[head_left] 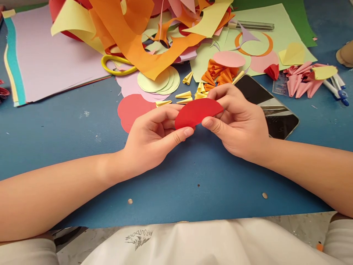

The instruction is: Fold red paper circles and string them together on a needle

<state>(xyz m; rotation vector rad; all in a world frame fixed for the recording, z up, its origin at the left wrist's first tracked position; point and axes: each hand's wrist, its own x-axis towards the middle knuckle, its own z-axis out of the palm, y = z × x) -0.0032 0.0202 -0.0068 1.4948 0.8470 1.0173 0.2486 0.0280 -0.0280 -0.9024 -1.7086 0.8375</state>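
Between my two hands is a red paper piece (197, 112), with a curved upper edge; whether it is folded or a tilted disc I cannot tell. My left hand (154, 134) pinches its left end, thumb below and fingers behind. At its right end, my right hand (237, 119) grips it between thumb and fingers. Red paper circles (134, 110) lie on the table just behind my left hand. Small yellow paper cones (184, 95) lie beyond the held paper, beside a cluster of orange paper cones (217, 73). A phone (275, 110) lies partly behind my right hand.
Orange paper offcuts (168, 55) are heaped at the back, over yellow-handled scissors (118, 65). Pale green circles (158, 81) sit in front of them. A stack of paper sheets (60, 55) is at left. Pink cones (302, 79) and a blue-white compass-like tool (338, 88) are at right.
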